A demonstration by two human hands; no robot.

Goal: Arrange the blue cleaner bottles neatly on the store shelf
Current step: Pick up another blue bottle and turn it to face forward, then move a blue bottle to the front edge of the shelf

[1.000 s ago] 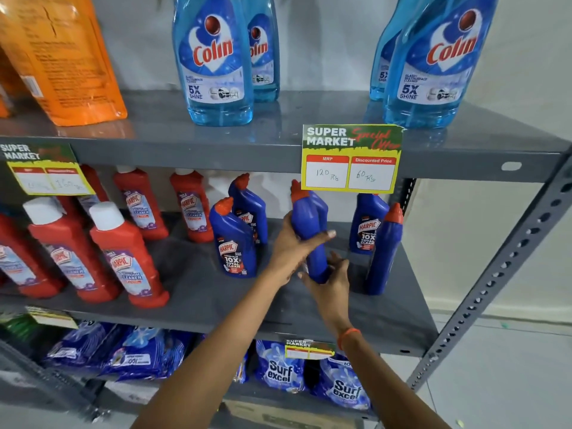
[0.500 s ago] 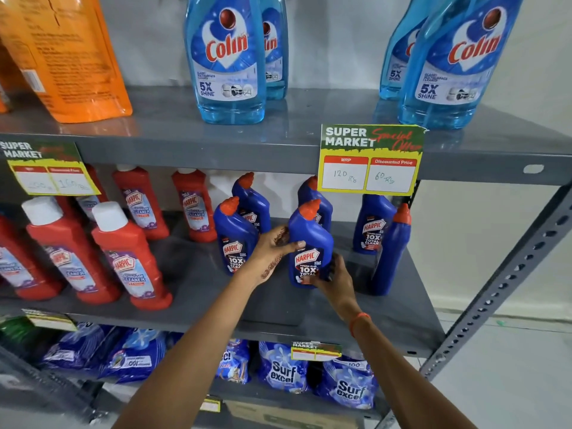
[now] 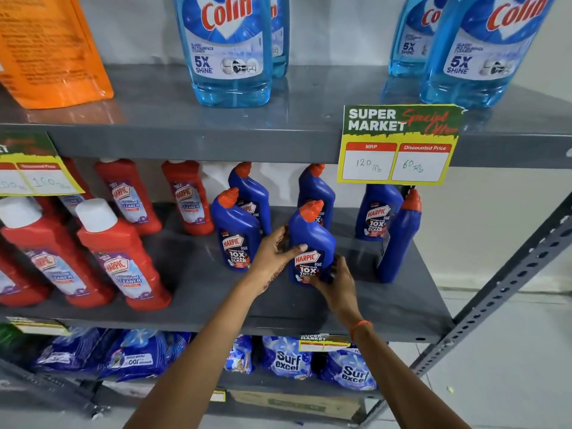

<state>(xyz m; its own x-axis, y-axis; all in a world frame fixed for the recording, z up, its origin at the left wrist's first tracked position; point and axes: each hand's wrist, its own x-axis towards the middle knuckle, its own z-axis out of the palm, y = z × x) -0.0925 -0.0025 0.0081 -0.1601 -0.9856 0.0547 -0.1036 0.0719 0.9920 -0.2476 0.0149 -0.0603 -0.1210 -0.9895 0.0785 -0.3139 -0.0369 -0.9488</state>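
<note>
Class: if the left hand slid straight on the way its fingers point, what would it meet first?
The left hand points right and already touches the front blue Harpic bottle, so that bottle comes first, though depth is uncertain.

Six blue bottles stand on the middle shelf point(image 3: 192, 274), all upright with orange-red angled caps. The one I'm holding point(image 3: 311, 239) sits at the front, label facing me: Harpic, 10X Total Clean. My left hand point(image 3: 274, 257) grips its left side with the thumb across the front; my right hand point(image 3: 335, 278) cups its lower right corner. Front-left bottle point(image 3: 236, 230) stands just beside it, label forward. Behind are two more point(image 3: 252, 193) point(image 3: 315, 188), partly hidden. At right, one point(image 3: 376, 212) shows its label, and the sixth point(image 3: 400, 236) is turned away, touching it.
</note>
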